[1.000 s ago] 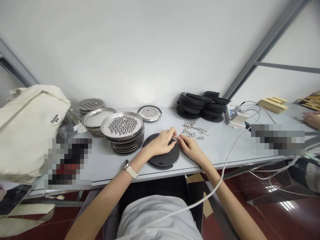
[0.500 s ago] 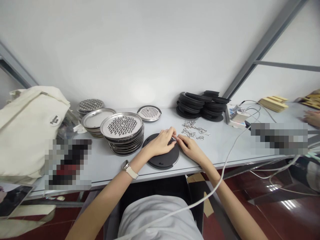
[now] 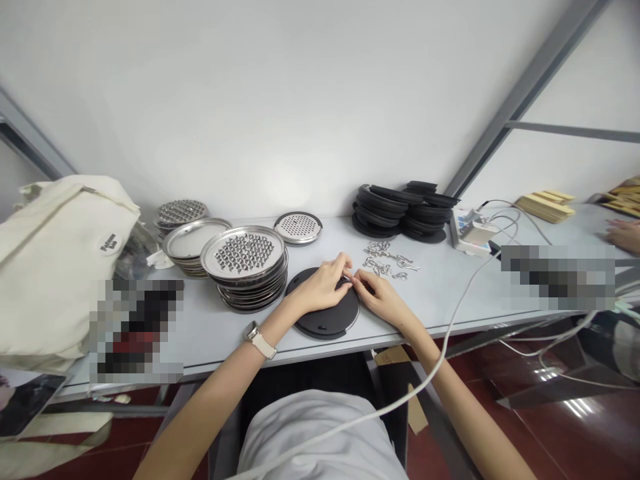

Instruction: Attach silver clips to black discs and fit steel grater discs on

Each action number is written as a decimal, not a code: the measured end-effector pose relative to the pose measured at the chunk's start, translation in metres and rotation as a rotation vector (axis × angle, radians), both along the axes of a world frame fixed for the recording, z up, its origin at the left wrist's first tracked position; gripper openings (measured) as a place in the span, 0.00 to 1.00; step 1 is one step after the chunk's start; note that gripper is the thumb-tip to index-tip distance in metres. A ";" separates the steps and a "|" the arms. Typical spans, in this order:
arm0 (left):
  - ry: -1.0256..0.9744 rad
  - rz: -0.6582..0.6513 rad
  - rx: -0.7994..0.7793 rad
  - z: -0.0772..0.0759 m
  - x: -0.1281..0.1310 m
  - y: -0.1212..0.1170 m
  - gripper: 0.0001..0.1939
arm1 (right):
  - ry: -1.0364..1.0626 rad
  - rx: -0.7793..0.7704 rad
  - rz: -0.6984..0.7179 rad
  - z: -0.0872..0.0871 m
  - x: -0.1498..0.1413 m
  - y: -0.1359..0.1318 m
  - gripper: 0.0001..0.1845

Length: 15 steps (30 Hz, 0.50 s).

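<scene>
A round black disc (image 3: 320,323) lies flat near the front edge of the bench, with a thin metal rim along its right side. My left hand (image 3: 325,283) rests over its upper part, thumb and fingers bent together near the upper right edge. From the right, my right hand (image 3: 383,299) meets it there, thumb and fingertips pinched. Whatever small piece sits between the fingertips is too small to make out. Small wire clips (image 3: 385,257) lie loose just beyond my right hand.
Stacked metal grater discs (image 3: 245,253) and metal plates (image 3: 197,237) stand left. One grater disc (image 3: 299,228) lies behind. Black disc stacks (image 3: 385,207), a power strip (image 3: 473,233) and a white cable (image 3: 453,327) are right. A cloth bag (image 3: 60,267) sits far left; another person's hand (image 3: 625,235) far right.
Both hands stay at the disc's upper right edge, with only very slight finger movement. The disc stays in place.
</scene>
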<state>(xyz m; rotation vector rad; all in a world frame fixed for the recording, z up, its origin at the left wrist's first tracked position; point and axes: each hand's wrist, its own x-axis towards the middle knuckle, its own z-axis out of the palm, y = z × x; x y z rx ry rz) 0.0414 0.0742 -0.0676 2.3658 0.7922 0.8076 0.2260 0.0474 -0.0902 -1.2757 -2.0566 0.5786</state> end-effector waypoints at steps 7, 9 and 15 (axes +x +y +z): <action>-0.025 0.003 -0.018 0.000 0.001 0.001 0.14 | -0.013 0.002 0.004 0.000 0.000 0.000 0.16; -0.034 0.009 -0.017 -0.001 0.001 0.001 0.15 | -0.013 0.009 0.010 0.000 0.000 0.000 0.16; -0.042 0.015 -0.010 -0.001 0.000 0.001 0.15 | -0.012 0.009 0.019 0.000 0.001 0.001 0.16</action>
